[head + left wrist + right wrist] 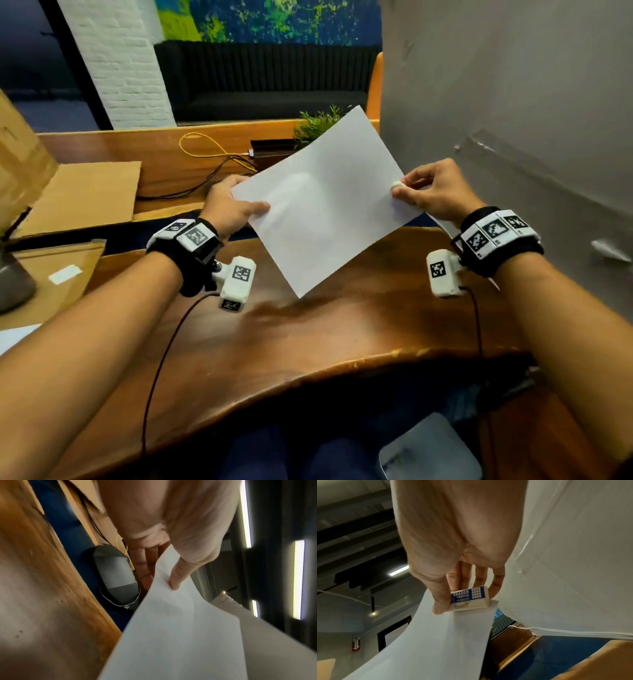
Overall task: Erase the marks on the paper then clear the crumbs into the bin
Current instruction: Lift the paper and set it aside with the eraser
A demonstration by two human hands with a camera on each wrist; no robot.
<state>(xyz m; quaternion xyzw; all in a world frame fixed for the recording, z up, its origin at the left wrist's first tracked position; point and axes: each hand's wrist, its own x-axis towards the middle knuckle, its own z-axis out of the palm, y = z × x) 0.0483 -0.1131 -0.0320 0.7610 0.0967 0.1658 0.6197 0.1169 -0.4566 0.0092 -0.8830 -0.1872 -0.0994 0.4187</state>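
Head view: white paper sheet lifted clear of wooden desk, left hand and right hand pinching opposite edges; no marks visible. Left wrist: thumb clamps sheet. Right wrist: eraser pinched against paper. Judgement: crumb-tipping step; bin not identifiable, must be located.
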